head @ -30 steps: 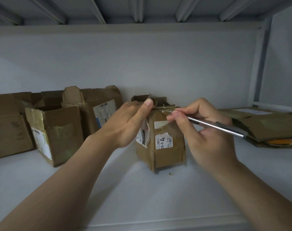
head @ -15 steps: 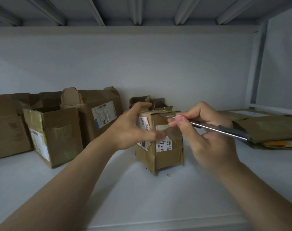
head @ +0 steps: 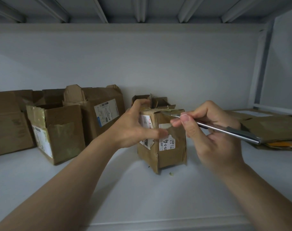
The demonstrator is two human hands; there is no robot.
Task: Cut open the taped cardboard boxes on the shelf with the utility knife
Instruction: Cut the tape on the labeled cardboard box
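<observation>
As the left hand (head: 133, 129) clasps the box (head: 172, 155), the knife (head: 225, 130) pinched by the right hand (head: 213, 145) at its top could slip into the thumb (head: 158, 133).

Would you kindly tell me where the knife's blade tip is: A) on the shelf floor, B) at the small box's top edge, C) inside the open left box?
B: the utility knife in the right hand touches the top edge of the small box, gripped by the left hand.

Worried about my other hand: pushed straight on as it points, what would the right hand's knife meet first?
Likely the small brown cardboard box, at its taped top edge; the left hand gripping it lies just beyond the silver utility knife.
</observation>
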